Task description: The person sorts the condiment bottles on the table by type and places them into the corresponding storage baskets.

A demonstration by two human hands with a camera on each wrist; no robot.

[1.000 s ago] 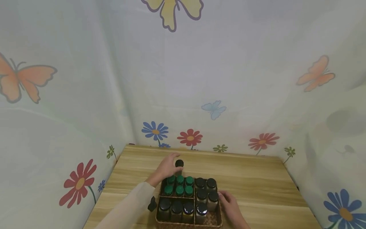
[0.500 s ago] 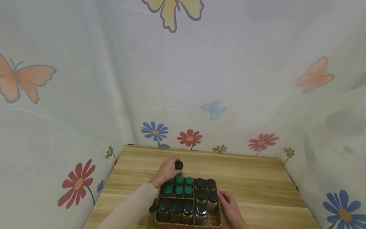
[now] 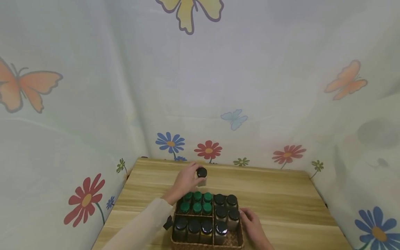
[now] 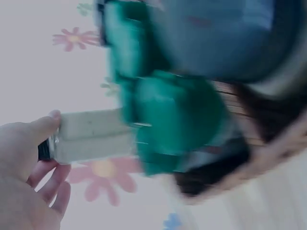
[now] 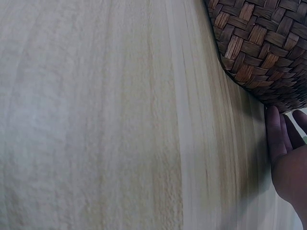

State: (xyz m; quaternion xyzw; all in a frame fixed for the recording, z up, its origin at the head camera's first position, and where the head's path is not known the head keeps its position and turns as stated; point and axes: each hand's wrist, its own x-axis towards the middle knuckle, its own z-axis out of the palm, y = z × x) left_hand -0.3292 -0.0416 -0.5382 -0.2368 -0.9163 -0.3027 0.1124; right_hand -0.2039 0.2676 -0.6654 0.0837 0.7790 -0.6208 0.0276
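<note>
My left hand (image 3: 186, 178) grips a small spice jar (image 3: 202, 181) with a black lid, up behind the far edge of the basket. In the left wrist view the jar (image 4: 91, 136) has a clear body with pale contents, and thumb and fingers close round its lid end. The woven basket (image 3: 206, 246) is divided into compartments. Several green-lidded jars (image 3: 197, 208) fill its far left part, and black-lidded jars (image 3: 194, 227) stand in the others. On the right, my right hand (image 3: 253, 227) rests its fingertips against the basket's woven outer wall (image 5: 259, 48).
The wooden table (image 3: 281, 198) extends around the basket. Behind it hangs a pale curtain (image 3: 200, 80) printed with flowers and butterflies. A small black object (image 3: 168, 223) sticks out at the basket's left side, partly hidden by the left sleeve.
My left hand has closed round the black-lidded jar and raised it, moving slightly right and away from the basket; more of the jar's body now shows. My right hand has stayed in place.
</note>
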